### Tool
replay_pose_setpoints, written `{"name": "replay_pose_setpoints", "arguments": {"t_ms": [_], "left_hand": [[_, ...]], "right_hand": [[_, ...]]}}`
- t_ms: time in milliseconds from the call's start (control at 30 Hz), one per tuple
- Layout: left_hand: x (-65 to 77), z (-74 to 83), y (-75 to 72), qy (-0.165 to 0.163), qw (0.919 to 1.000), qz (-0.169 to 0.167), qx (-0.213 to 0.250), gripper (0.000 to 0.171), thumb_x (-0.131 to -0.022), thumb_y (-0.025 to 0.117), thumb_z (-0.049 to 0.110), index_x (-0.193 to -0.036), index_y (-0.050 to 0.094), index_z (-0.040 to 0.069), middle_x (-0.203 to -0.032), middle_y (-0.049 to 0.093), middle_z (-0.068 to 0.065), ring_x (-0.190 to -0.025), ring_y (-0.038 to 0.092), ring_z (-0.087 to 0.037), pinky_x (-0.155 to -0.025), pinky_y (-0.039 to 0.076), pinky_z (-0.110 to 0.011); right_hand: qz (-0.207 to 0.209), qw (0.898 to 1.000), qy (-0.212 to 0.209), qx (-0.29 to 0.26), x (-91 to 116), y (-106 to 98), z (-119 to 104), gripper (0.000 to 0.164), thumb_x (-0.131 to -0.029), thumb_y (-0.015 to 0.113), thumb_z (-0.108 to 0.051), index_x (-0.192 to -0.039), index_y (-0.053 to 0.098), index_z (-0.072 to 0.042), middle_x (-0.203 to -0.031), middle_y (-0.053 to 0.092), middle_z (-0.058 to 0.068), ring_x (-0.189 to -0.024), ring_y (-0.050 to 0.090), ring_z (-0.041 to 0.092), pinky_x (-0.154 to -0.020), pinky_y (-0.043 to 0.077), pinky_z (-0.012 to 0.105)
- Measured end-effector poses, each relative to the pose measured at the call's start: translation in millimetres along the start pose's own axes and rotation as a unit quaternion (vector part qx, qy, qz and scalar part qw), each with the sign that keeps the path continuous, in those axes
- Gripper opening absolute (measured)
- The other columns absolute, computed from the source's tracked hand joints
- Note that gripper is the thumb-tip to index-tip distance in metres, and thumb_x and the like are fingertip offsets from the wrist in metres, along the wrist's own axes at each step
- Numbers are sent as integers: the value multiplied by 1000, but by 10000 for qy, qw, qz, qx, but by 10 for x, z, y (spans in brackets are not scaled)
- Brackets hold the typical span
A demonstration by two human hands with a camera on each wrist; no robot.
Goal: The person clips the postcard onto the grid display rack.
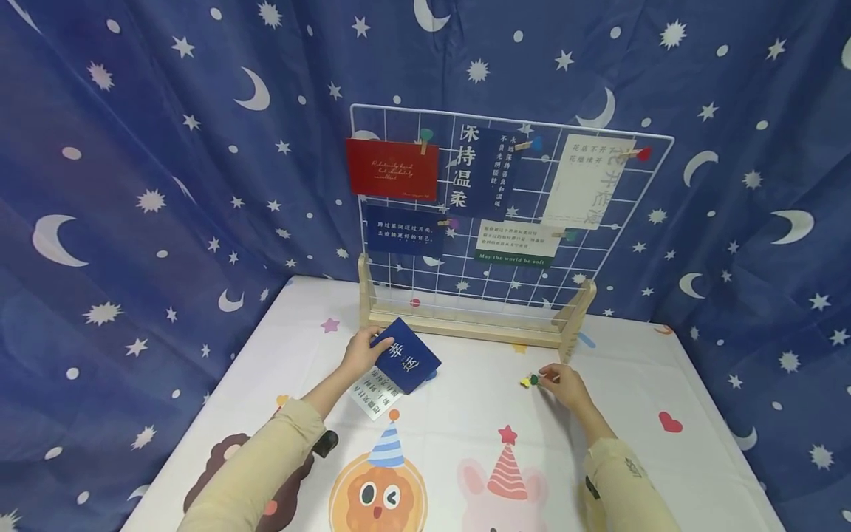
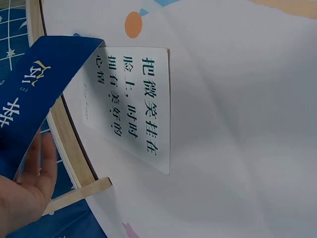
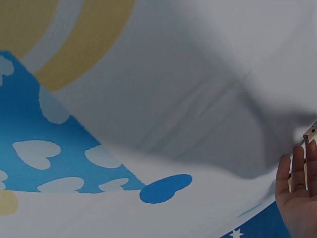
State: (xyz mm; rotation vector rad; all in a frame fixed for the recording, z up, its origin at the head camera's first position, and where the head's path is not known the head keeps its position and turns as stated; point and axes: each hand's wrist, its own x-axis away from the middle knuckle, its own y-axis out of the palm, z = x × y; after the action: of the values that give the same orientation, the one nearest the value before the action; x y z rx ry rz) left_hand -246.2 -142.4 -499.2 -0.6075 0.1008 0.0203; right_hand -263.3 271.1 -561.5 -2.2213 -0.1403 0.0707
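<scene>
My left hand [image 1: 360, 353] pinches a dark blue card [image 1: 407, 355] with white characters, thumb on its face and fingers behind. In the left wrist view this card [image 2: 47, 82] is tilted above the table, partly over a white card [image 2: 133, 99] with dark green characters that lies there. My right hand [image 1: 564, 384] is low over the table to the right, its fingertips on a small wooden clothespin [image 3: 310, 133] with a green decoration. A yellow-decorated piece [image 1: 525, 383] sits right beside the green one. The thumb's grip is partly hidden.
A white wire grid [image 1: 488, 284] stands upright in a wooden base [image 1: 465, 330] behind the hands. Clipped to it are a red card [image 1: 392, 170], blue cards [image 1: 404, 230] and white cards [image 1: 585, 181]. A starry blue curtain [image 1: 166, 185] surrounds the table.
</scene>
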Motion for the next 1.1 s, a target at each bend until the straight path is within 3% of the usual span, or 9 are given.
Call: {"name": "replay_pose_setpoints", "arguments": {"t_ms": [200, 300, 400, 567, 700, 833, 1000, 1033, 1100], "left_hand": [[-23, 32, -40, -259, 9983, -507, -94, 29, -90, 61, 10, -113, 56, -8, -110, 59, -28, -92, 65, -39, -68, 59, -40], [-36, 53, -48, -488, 9946, -903, 172, 35, -87, 62, 1, -120, 52, -7, -111, 60, -30, -94, 65, -41, -66, 59, -40], [-44, 81, -46, -660, 9916, -1054, 362, 36, -84, 63, -6, -117, 51, -8, -104, 63, -30, -85, 68, -37, -65, 59, -41], [-61, 108, -48, -803, 9927, -817, 365, 32, -77, 69, -9, -105, 55, -7, -89, 67, -27, -61, 66, -21, -63, 59, -38], [-74, 67, -50, -740, 9936, -654, 553, 32, -75, 71, -8, -104, 57, -10, -82, 69, -26, -55, 62, -13, -52, 56, -27], [-55, 43, -51, -703, 9946, -397, 650, 27, -76, 71, -4, -101, 60, -11, -81, 70, -24, -59, 63, -13, -49, 50, -21], [-65, 35, -44, -948, 9927, -107, 744, 30, -80, 70, 1, -107, 62, -9, -92, 70, -26, -76, 69, -25, -57, 54, -28], [-95, -13, -26, -928, 9924, -62, 812, 31, -80, 71, 3, -107, 63, -9, -93, 70, -25, -78, 69, -26, -59, 54, -30], [-225, -255, 48, -689, 9912, -38, 1128, 33, -80, 74, 11, -108, 64, -4, -91, 72, -21, -78, 69, -25, -60, 55, -32]], "right_hand": [[-52, 10000, -11, -19, -30, 16, -11, 18, -85, 64, -7, -98, 64, 6, -82, 66, 16, -77, 61, 27, -70, 51, 38], [-62, 10000, 6, 41, -32, 32, -9, 18, -85, 64, -7, -97, 65, 5, -81, 66, 13, -76, 60, 25, -67, 49, 34], [-24, 9999, 28, 107, -39, 46, -5, 17, -84, 65, -8, -96, 65, 5, -80, 66, 13, -75, 59, 24, -67, 47, 33], [35, 9998, 81, 152, -56, 59, -22, 18, -84, 65, -9, -95, 66, 4, -80, 66, 13, -75, 59, 23, -66, 46, 32], [78, 9997, 176, 181, -62, 68, -55, 18, -83, 66, -12, -94, 66, 3, -80, 66, 13, -75, 59, 23, -66, 46, 32], [99, 9992, 238, 300, -58, 67, -98, 20, -84, 67, -14, -94, 66, 3, -83, 67, 15, -77, 61, 27, -70, 49, 39], [43, 9987, 396, 332, -39, 60, -133, 22, -84, 67, -15, -96, 65, 4, -90, 66, 20, -85, 61, 33, -79, 49, 49], [37, 9986, 434, 308, -35, 61, -137, 22, -83, 67, -14, -96, 65, 4, -91, 66, 20, -86, 61, 33, -80, 49, 50], [39, 9985, 463, 281, -31, 68, -142, 22, -83, 67, -13, -96, 65, 4, -92, 66, 21, -87, 61, 34, -79, 49, 50]]}}
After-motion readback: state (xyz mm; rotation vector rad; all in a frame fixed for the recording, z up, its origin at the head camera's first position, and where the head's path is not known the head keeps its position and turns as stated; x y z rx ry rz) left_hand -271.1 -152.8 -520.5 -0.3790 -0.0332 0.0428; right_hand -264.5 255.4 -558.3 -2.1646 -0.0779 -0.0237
